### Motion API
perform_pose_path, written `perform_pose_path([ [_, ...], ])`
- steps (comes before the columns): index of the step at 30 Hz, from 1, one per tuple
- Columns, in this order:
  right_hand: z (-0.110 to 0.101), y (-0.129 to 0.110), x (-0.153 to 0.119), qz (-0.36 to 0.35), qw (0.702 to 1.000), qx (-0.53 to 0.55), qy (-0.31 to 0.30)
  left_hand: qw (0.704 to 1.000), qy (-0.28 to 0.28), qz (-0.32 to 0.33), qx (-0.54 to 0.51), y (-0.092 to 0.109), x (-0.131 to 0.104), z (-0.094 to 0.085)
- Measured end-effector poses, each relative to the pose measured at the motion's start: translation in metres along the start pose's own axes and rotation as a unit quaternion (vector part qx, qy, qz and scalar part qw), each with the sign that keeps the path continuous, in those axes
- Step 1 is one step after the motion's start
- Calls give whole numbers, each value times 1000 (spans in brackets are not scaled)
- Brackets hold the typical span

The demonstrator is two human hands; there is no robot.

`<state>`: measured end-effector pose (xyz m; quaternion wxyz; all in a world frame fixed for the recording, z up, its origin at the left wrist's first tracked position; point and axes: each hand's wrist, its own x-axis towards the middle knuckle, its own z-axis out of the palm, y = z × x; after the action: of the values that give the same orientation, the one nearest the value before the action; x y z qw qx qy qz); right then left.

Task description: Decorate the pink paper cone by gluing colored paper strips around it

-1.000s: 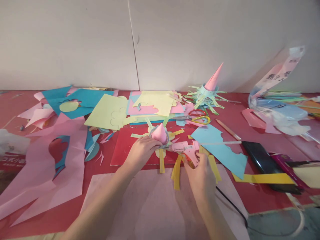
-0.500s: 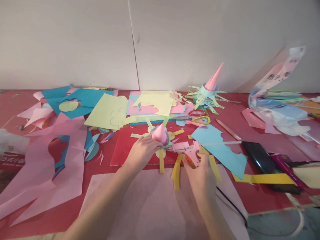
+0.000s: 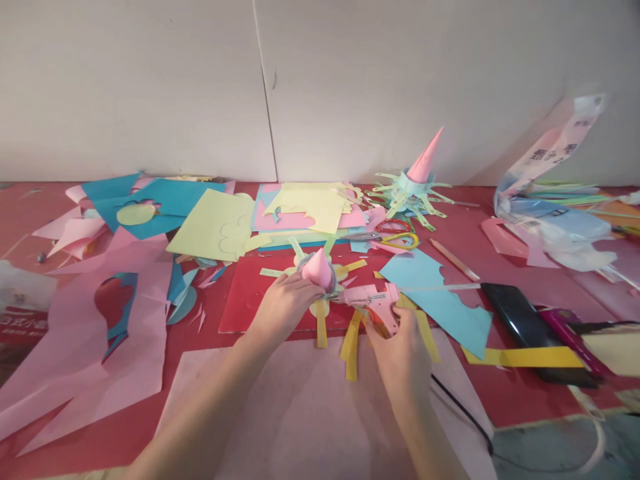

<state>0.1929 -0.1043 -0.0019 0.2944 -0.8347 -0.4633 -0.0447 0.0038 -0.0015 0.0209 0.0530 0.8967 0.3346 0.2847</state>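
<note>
My right hand [image 3: 403,343] is wrapped round the handle of a pink hot glue gun [image 3: 373,298], whose nozzle points left. The nozzle tip is at the base of a small pink paper cone [image 3: 317,269]. My left hand [image 3: 289,308] is closed on the near left side of the cone's base; its fingertips are partly hidden. Under the cone is a pale yellow flower shape [image 3: 320,308] with paper strips sticking out around it, one a yellow strip [image 3: 321,331] towards me. Loose yellow strips [image 3: 351,353] lie below the glue gun.
Behind stands a taller pink cone [image 3: 426,159] on a green-strip base. Scissors [image 3: 395,237], a pencil [image 3: 454,259], a blue paper sheet [image 3: 435,293] and a black phone [image 3: 520,323] lie to the right. Cut pink paper [image 3: 65,347] spreads at the left. A black cord [image 3: 463,407] trails from the gun.
The view has shifted very slightly. Both hands, the cone and the glue gun hold nearly the same positions.
</note>
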Motion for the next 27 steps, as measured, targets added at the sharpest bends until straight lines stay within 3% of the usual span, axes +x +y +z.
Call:
perform_pose_path([
  [10, -3, -3, 2, -4, 1000, 9, 22, 1000, 9, 15, 26, 4, 1, -4],
  [13, -3, -4, 2, -1, 1000, 14, 21, 997, 51, 6, 53, 7, 2, -8],
  [19, -11, -4, 5, 6, 999, 44, 29, 971, 210, -116, -1, 10, 7, -19],
  [25, -17, 6, 8, 55, 995, 81, -3, 953, 242, -184, -16, 16, 25, -31],
  [27, -18, 9, 11, 77, 993, 87, -19, 949, 226, -216, -45, 17, 32, -30],
])
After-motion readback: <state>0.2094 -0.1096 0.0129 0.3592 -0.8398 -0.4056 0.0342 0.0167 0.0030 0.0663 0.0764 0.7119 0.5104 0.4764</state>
